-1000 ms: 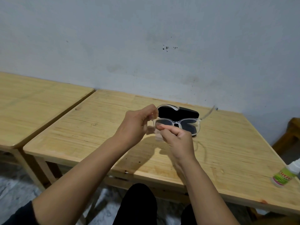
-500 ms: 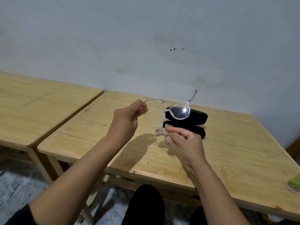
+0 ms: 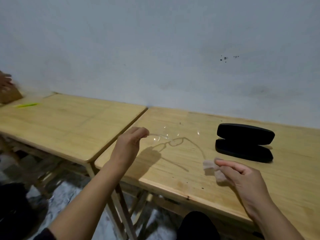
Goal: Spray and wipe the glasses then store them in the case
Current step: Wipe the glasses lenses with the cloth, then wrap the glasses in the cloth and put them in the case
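Observation:
My left hand (image 3: 130,142) pinches one temple of the clear-framed glasses (image 3: 163,135) and holds them above the wooden table (image 3: 199,172); they are nearly see-through, and their shadow falls on the wood below. My right hand (image 3: 242,175) is lower and to the right, apart from the glasses, with its fingers closed on a small pale wiping cloth (image 3: 212,168). The black glasses case (image 3: 245,142) lies open on the table beyond my right hand, nothing inside it. The spray bottle is out of view.
A second wooden table (image 3: 69,122) adjoins on the left, carrying a yellow-green pen-like thing (image 3: 26,105) and a brown box (image 3: 9,96) with another person's hand by it. A grey wall runs behind both tables. Marbled floor shows below.
My hands have separated: the left carried the glasses leftward, the right dropped down-right with the cloth and no longer touches the lens. The view swung left; the bottle left the frame.

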{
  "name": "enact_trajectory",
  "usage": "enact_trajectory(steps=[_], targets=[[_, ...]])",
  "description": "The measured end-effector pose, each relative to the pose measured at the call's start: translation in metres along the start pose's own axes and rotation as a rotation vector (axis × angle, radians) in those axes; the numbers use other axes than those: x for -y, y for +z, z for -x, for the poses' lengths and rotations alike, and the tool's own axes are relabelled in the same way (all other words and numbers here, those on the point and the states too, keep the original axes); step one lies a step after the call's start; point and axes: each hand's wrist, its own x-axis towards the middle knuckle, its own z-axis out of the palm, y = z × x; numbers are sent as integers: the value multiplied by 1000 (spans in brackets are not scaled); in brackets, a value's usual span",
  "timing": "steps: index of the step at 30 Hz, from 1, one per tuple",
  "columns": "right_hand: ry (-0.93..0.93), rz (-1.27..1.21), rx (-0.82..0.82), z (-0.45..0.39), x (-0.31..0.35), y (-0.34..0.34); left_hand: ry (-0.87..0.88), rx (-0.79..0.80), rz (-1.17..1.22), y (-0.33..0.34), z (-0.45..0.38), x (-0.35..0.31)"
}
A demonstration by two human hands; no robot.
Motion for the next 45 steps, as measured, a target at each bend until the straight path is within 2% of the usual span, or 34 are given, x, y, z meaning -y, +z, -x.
enact_trajectory(steps=[9, 18, 25, 28, 31, 33, 36, 38, 42, 45], targets=[[24, -6, 19, 1, 5, 7, 110, 190, -163, 4, 32, 36], [15, -31, 35, -2, 4, 7, 206, 177, -176, 10, 29, 31], [5, -81, 25, -6, 1, 5, 124, 194, -158, 13, 29, 27], [4, -89, 1, -8, 1, 2, 55, 86, -59, 13, 25, 10], [-9, -100, -8, -8, 5, -2, -34, -9, 182, 22, 16, -37], [-26, -121, -4, -7, 7, -6, -101, 34, 343, 32, 11, -76], [-57, -149, -21, -4, 11, -15, -266, 223, 559, 52, 4, -128], [-68, -184, -29, -3, 11, -22, -307, 318, 624, 66, 1, -154], [-93, -191, -52, -2, 11, -38, -359, 341, 759, 81, -6, -184], [-105, -163, -83, -2, 9, -50, -332, 349, 726, 88, -13, -194]])
